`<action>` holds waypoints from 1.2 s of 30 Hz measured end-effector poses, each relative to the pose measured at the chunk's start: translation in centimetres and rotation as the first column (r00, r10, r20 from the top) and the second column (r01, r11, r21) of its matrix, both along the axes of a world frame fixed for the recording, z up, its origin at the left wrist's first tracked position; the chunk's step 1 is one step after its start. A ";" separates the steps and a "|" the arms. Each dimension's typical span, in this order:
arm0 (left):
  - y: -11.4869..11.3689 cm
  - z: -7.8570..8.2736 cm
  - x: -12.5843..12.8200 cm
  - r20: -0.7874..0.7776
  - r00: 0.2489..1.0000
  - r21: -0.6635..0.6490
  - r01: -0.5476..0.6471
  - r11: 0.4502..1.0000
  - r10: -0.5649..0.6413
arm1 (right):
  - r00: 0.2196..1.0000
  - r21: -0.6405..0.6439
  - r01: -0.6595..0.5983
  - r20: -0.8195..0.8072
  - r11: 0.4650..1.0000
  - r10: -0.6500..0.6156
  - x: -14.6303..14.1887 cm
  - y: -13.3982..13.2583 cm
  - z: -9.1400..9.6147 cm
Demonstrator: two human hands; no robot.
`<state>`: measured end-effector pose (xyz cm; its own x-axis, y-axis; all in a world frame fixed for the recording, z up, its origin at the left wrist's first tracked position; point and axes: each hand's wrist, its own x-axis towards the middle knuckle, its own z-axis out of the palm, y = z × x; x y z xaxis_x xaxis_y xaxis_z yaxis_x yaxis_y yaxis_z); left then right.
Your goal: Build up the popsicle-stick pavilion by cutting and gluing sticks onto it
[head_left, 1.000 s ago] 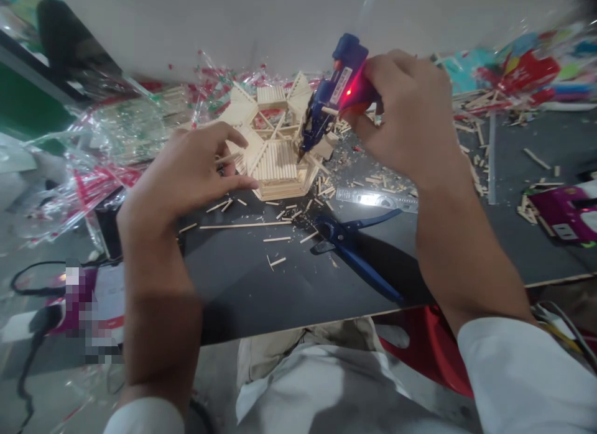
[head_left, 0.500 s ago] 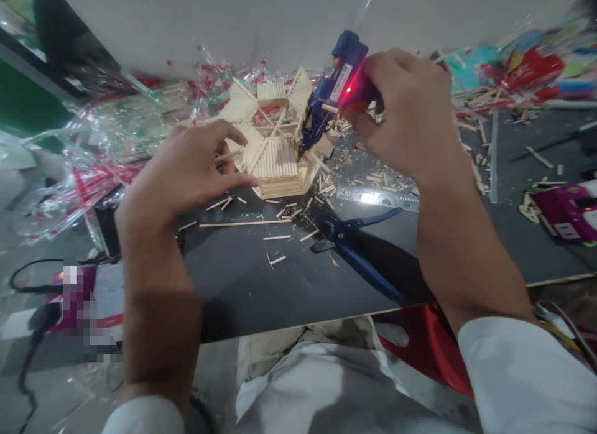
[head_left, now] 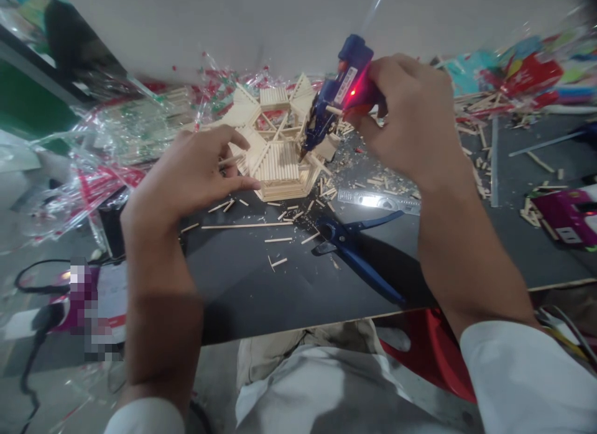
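A model built of small wooden sticks (head_left: 276,160) stands on a black board (head_left: 289,285). My right hand (head_left: 410,123) is wrapped round a blue glue gun (head_left: 333,101) whose red light glows; its nozzle points down at the model's right side. My left hand (head_left: 196,170) rests against the model's left edge, pinching a short wooden stick (head_left: 231,160) between thumb and fingers.
Blue-handled cutters (head_left: 354,247) and a clear ruler (head_left: 377,201) lie on the board near loose stick offcuts (head_left: 280,238). Crumpled clear plastic wrap (head_left: 102,154) is heaped at the left. A purple box (head_left: 566,216) sits at the right. Cables trail on the floor at the lower left.
The view has shifted slightly. Both hands and the glue gun stay in nearly the same place at the model.
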<state>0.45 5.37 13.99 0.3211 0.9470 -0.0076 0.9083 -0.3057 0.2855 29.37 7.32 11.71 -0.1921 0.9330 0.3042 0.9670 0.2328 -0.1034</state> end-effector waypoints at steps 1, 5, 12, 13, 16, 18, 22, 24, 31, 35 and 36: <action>0.0 0.0 0.0 -0.001 1.000 0.002 0.002 1.000 -0.002 | 1.000 0.005 0.005 -0.010 1.000 -0.005 0.0 0.0 0.0; -0.1 0.0 -0.2 -0.010 1.000 0.021 0.025 0.999 -0.025 | 0.998 0.032 0.009 -0.054 0.999 -0.007 0.1 -0.1 -0.1; -0.1 -0.2 -0.4 -0.011 0.999 0.022 0.030 0.999 -0.030 | 0.998 0.013 -0.024 -0.049 1.000 0.025 0.6 0.1 -0.3; -0.1 -0.3 -0.4 -0.006 0.999 0.023 0.034 0.999 -0.034 | 0.998 0.008 -0.032 -0.050 0.999 0.032 0.6 0.2 -0.3; -0.1 -0.2 -0.4 0.018 0.999 0.018 0.033 0.999 -0.034 | 0.997 -0.009 -0.057 -0.060 0.998 0.056 0.6 0.2 -0.3; -0.1 -0.2 -0.4 0.025 0.999 0.009 0.032 0.999 -0.032 | 0.996 -0.028 -0.070 -0.064 0.997 0.068 0.5 0.1 -0.2; 0.0 -0.3 -0.6 0.027 0.998 -0.010 0.064 0.998 -0.064 | 0.997 -0.077 -0.075 -0.040 0.994 0.072 0.3 0.1 0.0; 0.0 -0.3 -0.7 0.031 0.997 -0.009 0.065 0.998 -0.065 | 0.997 -0.085 -0.077 -0.034 0.993 0.074 0.2 0.0 0.1; 0.1 -0.1 -0.5 -0.011 0.998 -0.006 0.060 0.998 -0.060 | 0.998 -0.106 -0.061 -0.041 0.992 0.057 0.1 -0.1 0.3; 0.1 -0.2 -0.5 -0.021 0.997 0.009 0.069 0.998 -0.069 | 0.997 -0.058 -0.058 -0.059 0.997 0.055 0.3 0.3 -0.1; 0.1 -0.2 -0.5 -0.024 0.998 0.011 0.062 0.998 -0.062 | 0.996 -0.034 -0.066 -0.067 0.997 0.063 0.5 0.5 -0.4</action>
<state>-0.01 5.44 13.76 0.3789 0.9254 -0.0051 0.8940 -0.3645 0.2606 29.84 7.81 11.36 -0.2330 0.9301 0.2840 0.9409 0.2894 -0.1759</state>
